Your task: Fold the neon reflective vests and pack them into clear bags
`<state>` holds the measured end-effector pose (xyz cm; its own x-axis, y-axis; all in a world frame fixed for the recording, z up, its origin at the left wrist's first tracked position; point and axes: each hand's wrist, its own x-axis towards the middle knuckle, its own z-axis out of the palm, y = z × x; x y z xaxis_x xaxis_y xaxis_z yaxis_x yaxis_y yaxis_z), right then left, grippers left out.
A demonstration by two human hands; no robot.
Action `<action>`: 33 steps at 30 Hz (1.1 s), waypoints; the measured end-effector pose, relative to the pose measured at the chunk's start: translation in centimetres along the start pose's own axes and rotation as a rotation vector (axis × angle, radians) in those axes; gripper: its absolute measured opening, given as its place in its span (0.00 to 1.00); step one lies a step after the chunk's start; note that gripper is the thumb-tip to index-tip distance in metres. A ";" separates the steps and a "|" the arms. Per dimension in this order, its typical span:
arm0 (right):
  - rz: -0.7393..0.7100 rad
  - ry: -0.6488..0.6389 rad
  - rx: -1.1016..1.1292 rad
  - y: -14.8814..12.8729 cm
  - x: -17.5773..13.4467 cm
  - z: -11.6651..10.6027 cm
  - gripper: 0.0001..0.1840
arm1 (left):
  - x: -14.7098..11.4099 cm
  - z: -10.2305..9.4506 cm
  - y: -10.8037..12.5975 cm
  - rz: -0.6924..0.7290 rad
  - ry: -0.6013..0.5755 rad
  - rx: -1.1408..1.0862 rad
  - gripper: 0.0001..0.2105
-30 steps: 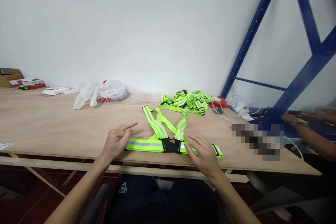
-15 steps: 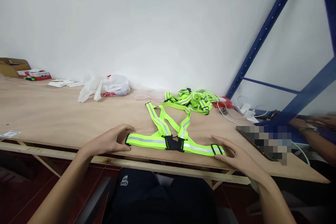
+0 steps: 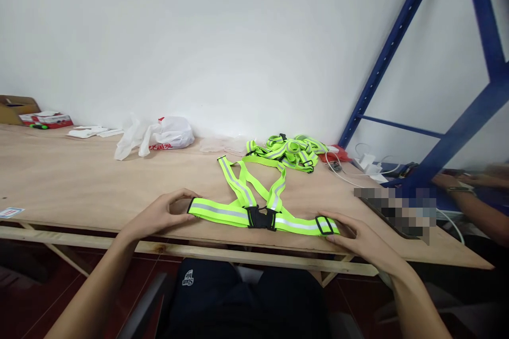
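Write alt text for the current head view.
Lime reflective harness with a black buckle lies on a wooden table, the person's left hand and right hand at opposite ends of its lower strap. Behind it are a heap of similar straps and, farther left, a white plastic bag.

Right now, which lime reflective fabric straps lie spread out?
The lime harness between the left hand and right hand, its shape laid open; the other lime straps lie heaped, tangled, behind it.

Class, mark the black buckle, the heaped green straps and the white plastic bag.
Black buckle [image 3: 261, 219], head view: its middle.
Heaped green straps [image 3: 293, 148], head view: a central coil.
White plastic bag [image 3: 178, 131], head view: bulging side.
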<state>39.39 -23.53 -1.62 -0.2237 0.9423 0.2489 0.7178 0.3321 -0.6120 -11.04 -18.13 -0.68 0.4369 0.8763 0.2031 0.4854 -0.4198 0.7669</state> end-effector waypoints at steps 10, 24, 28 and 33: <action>0.019 -0.003 0.019 -0.5 0.1 0.0 0.30 | 1.0 2.9 0.4 0.094 0.096 -0.373 0.20; 0.010 0.240 0.220 0.4 -0.3 -0.5 0.24 | -1.0 -1.6 2.1 0.126 0.159 0.223 0.22; 0.070 0.166 0.226 0.3 -0.9 -1.2 0.25 | -2.2 -2.5 3.2 0.054 0.083 0.310 0.21; 0.118 -0.004 0.174 -0.1 -0.8 -0.7 0.28 | -2.4 -1.5 2.9 -0.170 -0.095 0.354 0.20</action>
<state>39.98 -24.32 -1.22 -0.1472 0.9752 0.1650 0.6142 0.2209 -0.7576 -11.85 -21.03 1.99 0.3883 0.9213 0.0217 0.7800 -0.3411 0.5246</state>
